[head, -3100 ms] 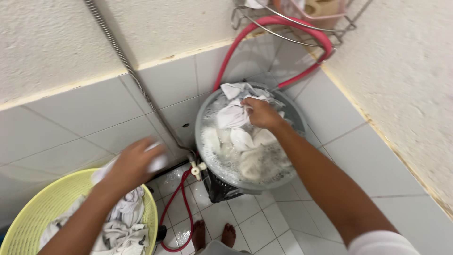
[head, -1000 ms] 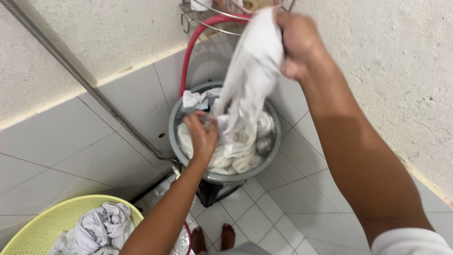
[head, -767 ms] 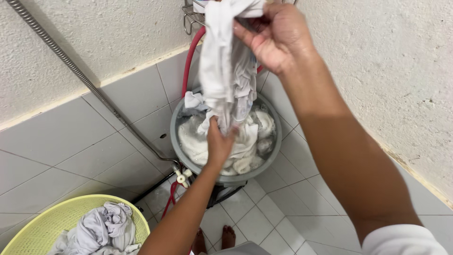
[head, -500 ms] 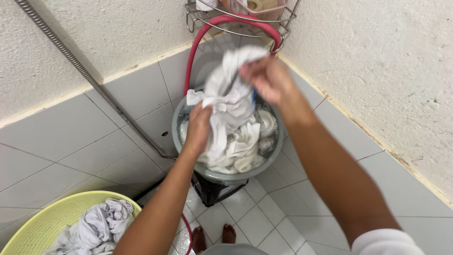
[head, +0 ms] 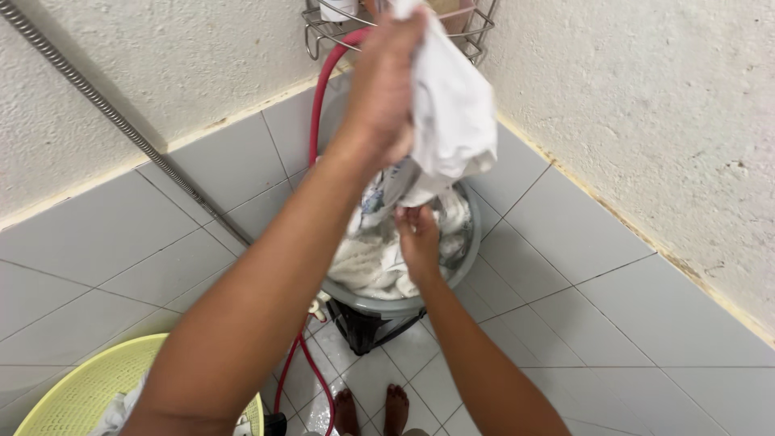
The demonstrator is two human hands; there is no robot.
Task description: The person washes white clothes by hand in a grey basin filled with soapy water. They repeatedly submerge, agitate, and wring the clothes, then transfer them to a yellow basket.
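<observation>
Wet white cloth hangs above the grey basin, left hand clenched on its top, right hand pinching its lower end; it looks limp, heavy, slippery, best bunched.

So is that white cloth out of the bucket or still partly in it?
Partly in: left hand lifts the white cloth; its lower end reaches the grey bucket.

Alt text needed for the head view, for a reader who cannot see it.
The left hand lifts a white cloth above a grey basin of laundry, while the right hand grips the cloth lower down. A yellow basket sits at lower left on the tiled floor.
</observation>
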